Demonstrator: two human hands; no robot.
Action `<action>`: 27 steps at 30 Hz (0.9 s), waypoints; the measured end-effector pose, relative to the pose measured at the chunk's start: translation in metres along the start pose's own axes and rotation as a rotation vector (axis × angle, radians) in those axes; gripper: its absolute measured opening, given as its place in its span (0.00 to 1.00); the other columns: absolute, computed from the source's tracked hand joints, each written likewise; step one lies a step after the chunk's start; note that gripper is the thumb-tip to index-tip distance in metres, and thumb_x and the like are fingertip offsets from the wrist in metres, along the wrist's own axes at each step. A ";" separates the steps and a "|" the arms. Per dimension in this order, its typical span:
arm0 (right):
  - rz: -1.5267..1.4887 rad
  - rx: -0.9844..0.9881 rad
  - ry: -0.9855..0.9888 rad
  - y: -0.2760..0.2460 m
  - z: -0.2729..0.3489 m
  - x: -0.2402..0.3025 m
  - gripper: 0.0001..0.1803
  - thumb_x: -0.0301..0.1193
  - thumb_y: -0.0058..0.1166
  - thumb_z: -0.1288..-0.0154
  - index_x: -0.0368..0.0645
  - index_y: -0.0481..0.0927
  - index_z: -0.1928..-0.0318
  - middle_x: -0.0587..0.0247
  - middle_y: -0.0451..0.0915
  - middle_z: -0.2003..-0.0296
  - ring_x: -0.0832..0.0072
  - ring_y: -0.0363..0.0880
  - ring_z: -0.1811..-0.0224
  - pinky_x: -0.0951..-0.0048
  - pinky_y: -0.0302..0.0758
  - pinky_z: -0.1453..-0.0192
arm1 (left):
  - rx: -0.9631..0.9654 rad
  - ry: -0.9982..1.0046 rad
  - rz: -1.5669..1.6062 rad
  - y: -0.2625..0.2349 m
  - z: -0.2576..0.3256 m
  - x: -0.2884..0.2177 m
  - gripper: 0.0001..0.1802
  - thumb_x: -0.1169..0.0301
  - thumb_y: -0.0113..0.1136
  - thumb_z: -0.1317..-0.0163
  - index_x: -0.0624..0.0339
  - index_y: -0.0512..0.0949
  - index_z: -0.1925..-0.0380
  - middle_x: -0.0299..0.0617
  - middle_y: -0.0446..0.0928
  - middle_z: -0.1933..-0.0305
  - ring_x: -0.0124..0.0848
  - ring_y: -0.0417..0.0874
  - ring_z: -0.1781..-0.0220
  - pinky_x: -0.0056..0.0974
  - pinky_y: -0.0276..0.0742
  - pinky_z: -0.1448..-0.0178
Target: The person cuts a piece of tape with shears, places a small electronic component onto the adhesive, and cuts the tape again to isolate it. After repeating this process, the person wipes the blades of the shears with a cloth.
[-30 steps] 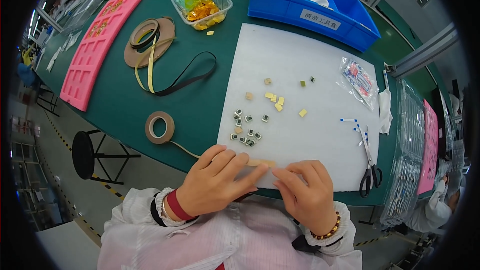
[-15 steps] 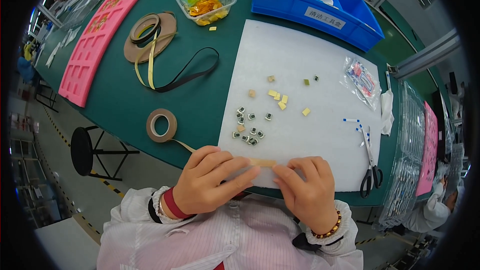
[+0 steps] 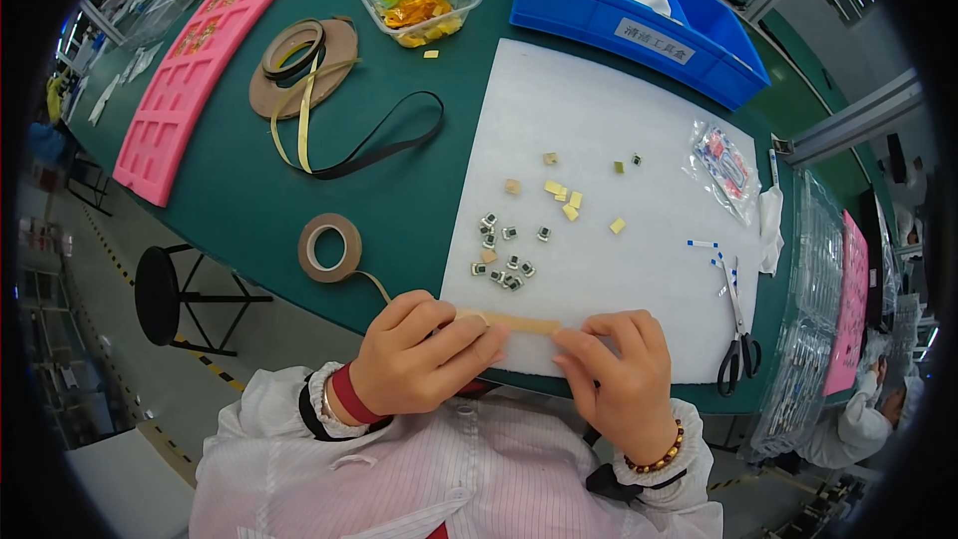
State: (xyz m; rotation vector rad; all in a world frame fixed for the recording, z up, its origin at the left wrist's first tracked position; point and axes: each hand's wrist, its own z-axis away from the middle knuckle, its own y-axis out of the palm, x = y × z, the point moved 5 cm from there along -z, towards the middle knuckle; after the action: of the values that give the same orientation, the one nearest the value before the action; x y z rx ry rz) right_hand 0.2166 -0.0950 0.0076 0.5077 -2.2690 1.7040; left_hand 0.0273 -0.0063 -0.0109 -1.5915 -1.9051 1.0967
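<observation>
A tan strip of tape (image 3: 524,323) stretches between my two hands over the near edge of the white board (image 3: 639,309). My left hand (image 3: 414,354) is closed on the strip, with fingers bent along it. At the strip's other end, my right hand (image 3: 621,364) pinches it between thumb and forefinger. The strip's tail runs behind my left hand to a tan tape roll (image 3: 349,252) lying on the green table. Just beyond my hands, several small dark-and-silver components (image 3: 502,275) are scattered on the board, with small yellow pieces (image 3: 571,211) farther off.
Scissors (image 3: 738,344) and a plastic bag (image 3: 725,170) lie at the board's right. A blue divided box (image 3: 619,28) stands behind it. Toward the left are a clear tub (image 3: 466,0), a larger reel (image 3: 339,70) with loose strips and a pink tray (image 3: 160,130).
My left hand has slid a little to the left along the strip, and more tape shows between my hands. My right hand keeps its pinch on the end.
</observation>
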 end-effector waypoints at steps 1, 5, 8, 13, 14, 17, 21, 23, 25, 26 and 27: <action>0.005 0.001 0.001 -0.002 -0.001 -0.001 0.16 0.29 0.73 0.43 0.49 0.88 0.53 0.67 0.80 0.61 0.65 0.77 0.57 0.62 0.73 0.54 | 0.020 0.003 -0.011 0.001 0.001 0.001 0.14 0.65 0.72 0.38 0.53 0.89 0.52 0.31 0.81 0.57 0.30 0.77 0.58 0.38 0.76 0.51; -0.243 -0.025 0.089 -0.018 -0.014 -0.022 0.10 0.25 0.71 0.40 0.46 0.90 0.57 0.62 0.85 0.64 0.65 0.80 0.61 0.66 0.75 0.57 | -0.020 0.008 -0.030 0.002 0.001 0.002 0.14 0.64 0.72 0.38 0.53 0.89 0.53 0.31 0.80 0.57 0.30 0.77 0.59 0.37 0.75 0.51; -0.314 -0.105 0.178 -0.042 -0.035 -0.054 0.08 0.22 0.70 0.39 0.43 0.90 0.58 0.59 0.86 0.66 0.65 0.82 0.65 0.68 0.76 0.58 | -0.046 -0.009 -0.004 0.005 0.004 0.003 0.13 0.63 0.72 0.38 0.52 0.89 0.55 0.30 0.80 0.60 0.29 0.76 0.61 0.37 0.74 0.53; -0.196 -0.183 0.192 -0.045 -0.090 -0.098 0.08 0.22 0.70 0.38 0.39 0.90 0.58 0.57 0.87 0.65 0.64 0.83 0.64 0.69 0.78 0.57 | -0.075 0.004 -0.009 0.005 0.005 0.001 0.12 0.62 0.72 0.38 0.51 0.89 0.56 0.29 0.79 0.61 0.28 0.75 0.62 0.37 0.74 0.53; -0.164 -0.196 0.173 -0.039 -0.098 -0.106 0.08 0.23 0.69 0.37 0.38 0.89 0.57 0.57 0.86 0.65 0.64 0.83 0.63 0.68 0.78 0.57 | -0.073 0.002 -0.011 0.005 0.004 0.002 0.11 0.62 0.72 0.37 0.51 0.89 0.56 0.29 0.79 0.61 0.28 0.75 0.62 0.37 0.74 0.53; -0.096 -0.212 0.140 -0.023 -0.111 -0.121 0.07 0.24 0.69 0.36 0.38 0.89 0.57 0.56 0.85 0.64 0.64 0.83 0.63 0.67 0.78 0.56 | -0.072 0.005 -0.022 0.004 0.003 0.001 0.12 0.61 0.72 0.38 0.50 0.89 0.57 0.29 0.79 0.61 0.28 0.76 0.61 0.37 0.74 0.52; -0.104 -0.177 0.231 -0.013 -0.119 -0.130 0.06 0.25 0.69 0.36 0.38 0.88 0.59 0.56 0.84 0.65 0.64 0.82 0.61 0.65 0.78 0.54 | -0.056 0.015 -0.025 0.008 0.009 0.002 0.13 0.60 0.75 0.41 0.47 0.92 0.57 0.28 0.78 0.60 0.32 0.73 0.59 0.39 0.71 0.51; -0.095 -0.155 0.222 -0.013 -0.122 -0.133 0.06 0.25 0.69 0.36 0.37 0.87 0.59 0.55 0.84 0.64 0.63 0.82 0.61 0.64 0.78 0.54 | -0.072 0.003 -0.018 0.005 0.005 0.002 0.12 0.61 0.72 0.38 0.50 0.89 0.57 0.29 0.79 0.61 0.29 0.76 0.61 0.37 0.74 0.52; -0.092 -0.132 0.217 -0.012 -0.124 -0.135 0.06 0.25 0.68 0.36 0.37 0.87 0.59 0.55 0.85 0.64 0.63 0.83 0.60 0.64 0.78 0.54 | -0.073 0.006 -0.020 0.006 0.005 0.001 0.12 0.61 0.72 0.38 0.50 0.89 0.57 0.30 0.79 0.61 0.29 0.76 0.61 0.37 0.74 0.52; -0.010 -0.127 0.159 -0.012 -0.127 -0.133 0.06 0.25 0.68 0.35 0.37 0.86 0.59 0.54 0.85 0.64 0.62 0.83 0.61 0.63 0.78 0.54 | -0.078 0.009 -0.022 0.007 0.005 0.001 0.12 0.61 0.72 0.38 0.51 0.89 0.57 0.30 0.79 0.61 0.29 0.76 0.61 0.37 0.74 0.52; 0.076 -0.117 0.106 -0.011 -0.127 -0.131 0.07 0.25 0.68 0.35 0.37 0.86 0.58 0.54 0.85 0.63 0.62 0.83 0.61 0.63 0.78 0.54 | -0.074 0.009 -0.012 0.007 0.004 0.001 0.12 0.61 0.72 0.38 0.51 0.89 0.57 0.30 0.79 0.61 0.29 0.76 0.61 0.37 0.74 0.52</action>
State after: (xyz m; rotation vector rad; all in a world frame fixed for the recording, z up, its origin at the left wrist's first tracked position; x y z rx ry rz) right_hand 0.3397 0.0398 -0.0003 0.3024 -2.3221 1.5802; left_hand 0.0288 -0.0062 -0.0187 -1.6191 -1.9683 1.0238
